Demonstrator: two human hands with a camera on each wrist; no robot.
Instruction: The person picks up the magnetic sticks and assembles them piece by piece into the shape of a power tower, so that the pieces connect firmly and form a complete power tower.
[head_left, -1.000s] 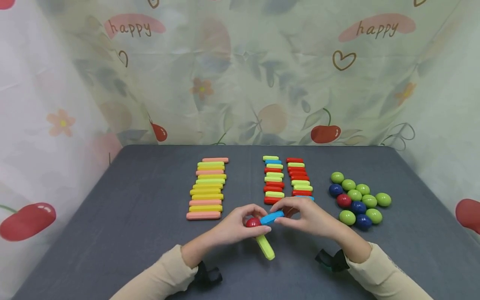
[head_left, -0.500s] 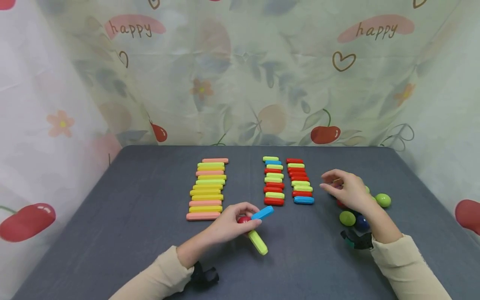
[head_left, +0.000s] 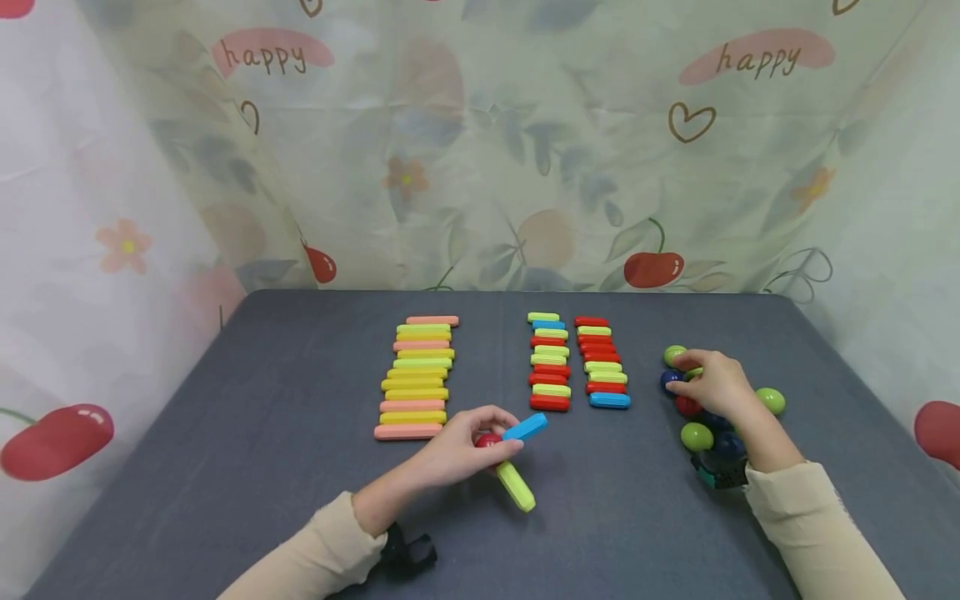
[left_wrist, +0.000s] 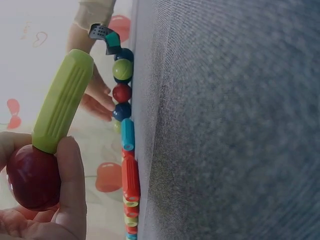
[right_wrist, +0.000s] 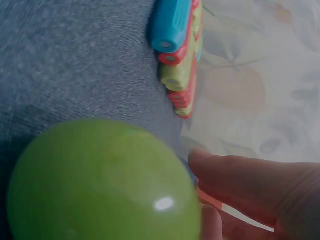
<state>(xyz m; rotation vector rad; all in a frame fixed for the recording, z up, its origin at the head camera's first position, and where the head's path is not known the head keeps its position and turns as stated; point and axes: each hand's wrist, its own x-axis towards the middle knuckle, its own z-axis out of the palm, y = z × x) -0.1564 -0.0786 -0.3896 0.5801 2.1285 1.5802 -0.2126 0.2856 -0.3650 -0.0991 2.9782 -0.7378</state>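
My left hand (head_left: 465,450) grips a glossy red ball (left_wrist: 34,177) between thumb and fingers. A light green ribbed rod (head_left: 515,487) and a blue rod (head_left: 526,427) stick out from that ball in different directions. In the left wrist view, the green rod's end meets the ball; the blue rod is not seen there. My right hand (head_left: 716,387) is over the ball cluster, thumb and fingertips bent around a dark blue ball (head_left: 671,382) and a green ball just behind it. Whether it pinches either one is hidden. A large green ball (right_wrist: 105,185) fills the right wrist view's foreground.
Pink, yellow and green rods (head_left: 416,375) form a column on the dark table (head_left: 300,400). Two columns of shorter rods, a left one (head_left: 550,361) and a right one (head_left: 602,357), lie near the middle. More balls (head_left: 697,437) surround my right hand. A patterned curtain (head_left: 487,167) hangs behind.
My right hand has let go of the blue rod and moved right to the balls, lowering its fingers among them. My left hand has shifted slightly left, still holding the joined pieces.
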